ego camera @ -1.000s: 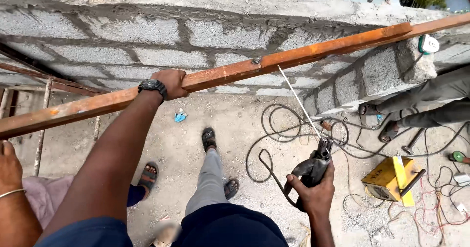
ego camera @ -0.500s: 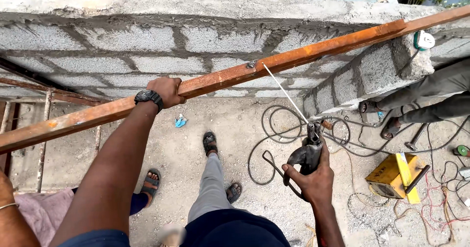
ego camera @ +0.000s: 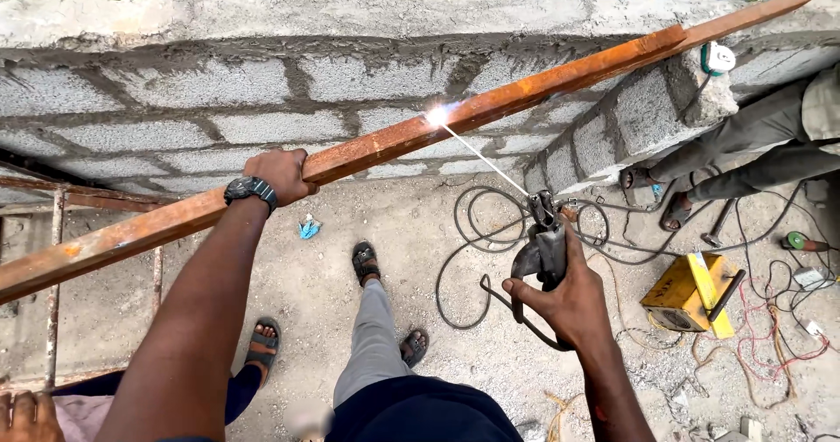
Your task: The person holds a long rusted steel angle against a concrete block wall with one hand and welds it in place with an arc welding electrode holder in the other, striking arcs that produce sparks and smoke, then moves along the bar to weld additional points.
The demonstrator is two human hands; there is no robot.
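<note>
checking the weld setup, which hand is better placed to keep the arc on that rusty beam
Right. The right hand grips the electrode holder, its rod tip sparking on the rusty beam. The left hand only braces the beam.

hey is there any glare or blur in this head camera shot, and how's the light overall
Head view: even daylight with soft shadows; one blown-out white flare where the thin welding rod meets the long rusty steel beam. The left hand on the beam and the right hand on the dark electrode holder look sharp; a smeared patch sits at the bottom edge.

left hand (ego camera: 282,172) gripping rusty beam (ego camera: 490,105); electrode (ego camera: 481,153) (sparking)
</note>
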